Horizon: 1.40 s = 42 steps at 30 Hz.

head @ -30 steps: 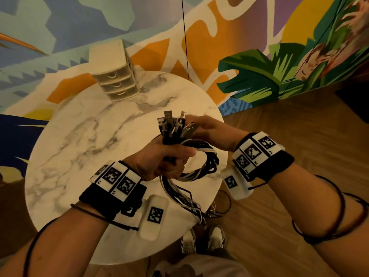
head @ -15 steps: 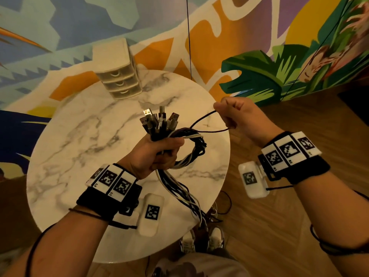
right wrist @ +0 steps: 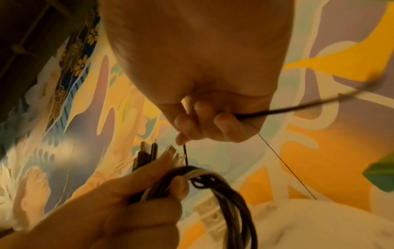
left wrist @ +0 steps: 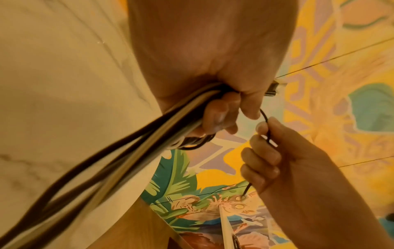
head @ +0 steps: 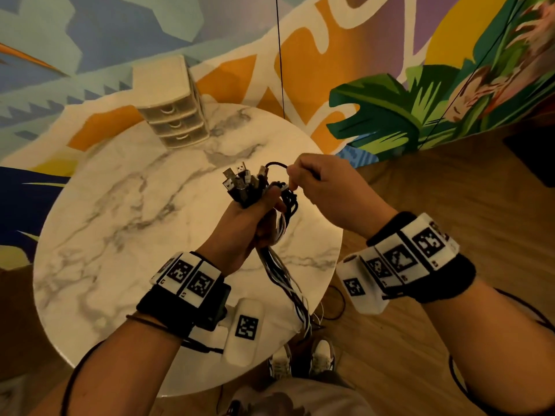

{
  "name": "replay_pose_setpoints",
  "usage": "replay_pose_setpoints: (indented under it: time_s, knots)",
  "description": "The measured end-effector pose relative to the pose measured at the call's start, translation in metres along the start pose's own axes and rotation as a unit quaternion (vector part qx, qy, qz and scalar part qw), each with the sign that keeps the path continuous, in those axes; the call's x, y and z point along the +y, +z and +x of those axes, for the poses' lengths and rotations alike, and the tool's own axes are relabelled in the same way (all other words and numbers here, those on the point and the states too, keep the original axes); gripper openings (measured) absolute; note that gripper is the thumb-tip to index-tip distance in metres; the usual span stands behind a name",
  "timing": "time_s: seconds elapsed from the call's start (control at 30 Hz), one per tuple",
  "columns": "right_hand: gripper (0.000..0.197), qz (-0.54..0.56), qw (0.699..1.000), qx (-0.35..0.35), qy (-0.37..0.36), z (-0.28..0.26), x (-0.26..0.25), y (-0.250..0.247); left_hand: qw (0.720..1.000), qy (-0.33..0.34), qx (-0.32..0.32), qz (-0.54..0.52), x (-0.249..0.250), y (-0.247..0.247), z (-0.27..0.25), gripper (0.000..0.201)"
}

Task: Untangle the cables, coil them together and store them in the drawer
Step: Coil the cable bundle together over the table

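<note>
Item 1. Drawer unit [head: 174,115]: small, cream, three drawers, all closed. It stands on the marble table [head: 120,220] beyond and to the left of both hands, well apart from them.

Item 2. Left hand [head: 240,229]: fisted round the cable bundle [head: 271,235], thumb clamped across the front. It is raised above the table.

Item 3. Cable bundle: black and white cords gripped together.
- The plug ends [head: 240,183] fan up and out of the top of the left fist.
- Coiled loops hang on the right side of the fist.
- The uncoiled remainder [head: 292,288] trails from beneath the fist, toward the person, over the table's near edge and down to the floor.
- The long axis therefore runs from the plugs, away from the person, down to the loose tails by the shoes.

Item 4. Thin black cable [head: 274,165]: arches from the plug cluster rightward into the right hand.

Item 5. Right hand [head: 324,190]: just right of the left hand, nearly touching it. Thumb and forefinger pinch the thin black cable and the other fingers curl round it. The wrist views show the cord passing through the closed palm and out the far side.

Judgement: coiling is partly done. The right hand is nearer the free strand and looks placed to lay it onto the coil. The left hand is nearer the drawer unit, which has yet to be opened.
</note>
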State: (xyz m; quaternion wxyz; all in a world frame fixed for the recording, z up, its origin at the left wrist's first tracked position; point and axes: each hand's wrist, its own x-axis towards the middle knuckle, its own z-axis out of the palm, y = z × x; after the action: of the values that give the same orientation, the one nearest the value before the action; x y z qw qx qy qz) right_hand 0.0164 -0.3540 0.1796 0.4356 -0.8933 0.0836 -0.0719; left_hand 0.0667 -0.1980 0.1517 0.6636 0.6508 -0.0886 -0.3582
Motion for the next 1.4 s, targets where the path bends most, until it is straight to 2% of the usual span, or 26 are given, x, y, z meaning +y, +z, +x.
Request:
replay_pose_setpoints:
  time_s: [0.13,0.2,0.3,0.4,0.43,0.5,0.57,0.6,0.67,0.73,0.8,0.83,0.87,0.9,0.93,0.97,1.0,1.03,1.1,1.13,1.2,1.23,1.27,1.33,1.37,1.4]
  knots:
    - [0.034,0.004,0.998,0.060,0.027,-0.003,0.009,0.003,0.998,0.019,0.040,-0.041,-0.002,0.000,0.001,0.033]
    - [0.034,0.015,0.998,0.061,0.030,-0.008,0.008,0.005,0.996,0.020,0.057,-0.061,-0.004,0.000,0.003,0.035]
    - [0.028,0.028,0.999,0.010,0.022,-0.024,-0.002,0.024,0.992,0.002,0.066,-0.108,-0.005,0.004,0.009,0.040]
    - [0.024,0.004,0.999,-0.054,0.003,-0.047,-0.010,0.055,0.986,-0.030,0.066,-0.148,-0.004,0.004,0.016,0.053]
    - [0.026,0.002,0.998,-0.071,0.003,-0.054,-0.011,0.063,0.985,-0.025,0.062,-0.161,-0.003,0.003,0.017,0.051]
    - [0.030,0.014,0.995,-0.093,0.016,-0.063,-0.002,0.076,0.983,0.004,0.052,-0.178,-0.001,0.002,0.017,0.029]
    - [0.030,0.005,0.996,-0.091,0.026,-0.070,0.017,0.085,0.979,0.021,0.042,-0.200,0.001,0.001,0.016,0.012]
    - [0.030,-0.008,0.996,-0.085,0.028,-0.073,0.028,0.089,0.976,0.025,0.038,-0.213,0.002,0.001,0.015,0.011]
    - [0.030,-0.058,0.992,-0.099,0.053,-0.080,0.052,0.094,0.975,0.040,0.041,-0.216,0.004,-0.001,0.016,0.020]
    - [0.029,-0.126,0.973,-0.156,0.114,-0.086,0.071,0.095,0.976,0.057,0.065,-0.200,0.005,-0.003,0.019,0.028]
    - [0.030,-0.149,0.961,-0.166,0.162,-0.088,0.079,0.085,0.976,0.070,0.097,-0.183,0.006,-0.005,0.021,0.031]
    - [0.031,-0.136,0.968,-0.128,0.169,-0.087,0.078,0.078,0.976,0.072,0.108,-0.175,0.007,-0.005,0.022,0.032]
    - [0.031,-0.101,0.980,-0.055,0.162,-0.083,0.074,0.070,0.977,0.070,0.113,-0.169,0.008,-0.004,0.023,0.033]
    - [0.026,-0.048,0.988,0.018,0.145,-0.077,0.066,0.062,0.978,0.065,0.111,-0.163,0.008,-0.002,0.023,0.033]
    - [0.022,0.014,0.991,0.054,0.124,-0.069,0.058,0.057,0.980,0.057,0.103,-0.158,0.010,0.000,0.022,0.034]
    - [0.034,0.074,0.991,0.034,0.108,-0.059,0.047,0.051,0.983,0.048,0.087,-0.156,0.011,0.003,0.021,0.034]
    - [0.053,0.134,0.985,-0.028,0.107,-0.049,0.039,0.049,0.984,0.042,0.064,-0.159,0.013,0.005,0.020,0.034]
    - [0.067,0.181,0.972,-0.103,0.113,-0.042,0.031,0.049,0.985,0.036,0.034,-0.166,0.015,0.007,0.019,0.034]
    - [0.068,0.223,0.944,-0.217,0.109,-0.033,0.021,0.052,0.983,0.018,-0.036,-0.181,0.021,0.009,0.015,0.035]
    - [0.061,0.227,0.938,-0.242,0.100,-0.031,0.019,0.054,0.980,0.005,-0.071,-0.185,0.023,0.009,0.014,0.035]
    - [0.033,0.266,0.916,-0.286,0.091,-0.028,0.014,0.057,0.972,-0.015,-0.151,-0.179,0.027,0.007,0.012,0.035]
    - [0.014,0.294,0.891,-0.333,0.097,-0.026,0.014,0.059,0.966,-0.017,-0.192,-0.172,0.028,0.004,0.012,0.035]
    - [0.007,0.335,0.851,-0.393,0.101,-0.026,0.015,0.062,0.959,-0.018,-0.231,-0.165,0.030,0.000,0.011,0.035]
    - [0.019,0.399,0.744,-0.515,0.145,-0.028,0.020,0.067,0.946,-0.022,-0.285,-0.151,0.035,-0.008,0.010,0.036]
    - [0.022,0.404,0.715,-0.545,0.170,-0.030,0.025,0.070,0.945,-0.023,-0.294,-0.139,0.039,-0.012,0.010,0.036]
    - [0.026,0.393,0.709,-0.553,0.192,-0.032,0.029,0.074,0.949,-0.021,-0.291,-0.122,0.042,-0.015,0.009,0.036]
